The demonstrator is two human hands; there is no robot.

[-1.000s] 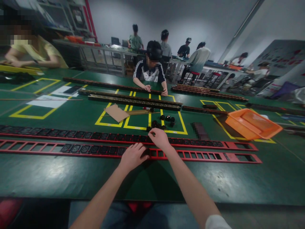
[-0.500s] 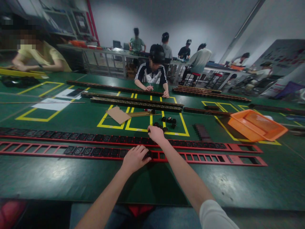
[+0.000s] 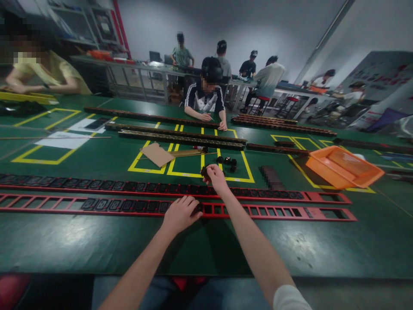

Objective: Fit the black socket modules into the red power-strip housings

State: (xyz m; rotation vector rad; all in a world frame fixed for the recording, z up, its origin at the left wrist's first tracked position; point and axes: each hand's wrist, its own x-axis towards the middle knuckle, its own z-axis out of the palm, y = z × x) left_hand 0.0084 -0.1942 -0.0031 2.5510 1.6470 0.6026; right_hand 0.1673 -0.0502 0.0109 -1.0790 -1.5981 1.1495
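Observation:
My left hand (image 3: 181, 215) lies over the near red strip frame (image 3: 251, 212), its thumb and fingers closed about a black socket module (image 3: 196, 209) seated in that frame. A row of black sockets (image 3: 129, 206) fills the frame's slots to the left of this hand. Above the far red frame (image 3: 322, 197), which is mostly filled with sockets, my right hand (image 3: 216, 177) pinches a small black socket module (image 3: 204, 172). Several loose black pieces (image 3: 228, 161) lie on the table just beyond the right hand.
An orange basket (image 3: 343, 168) stands tilted at the right. Cardboard (image 3: 157, 154), long dark strips (image 3: 180, 137) and white paper (image 3: 63, 140) lie on the green table (image 3: 97, 245). A co-worker (image 3: 206, 92) sits opposite; another person (image 3: 48, 75) is at the left.
My right hand has come up slightly from among the loose black pieces and now shows a black module in its fingers. My left hand stays at the same module. The view has shifted slightly.

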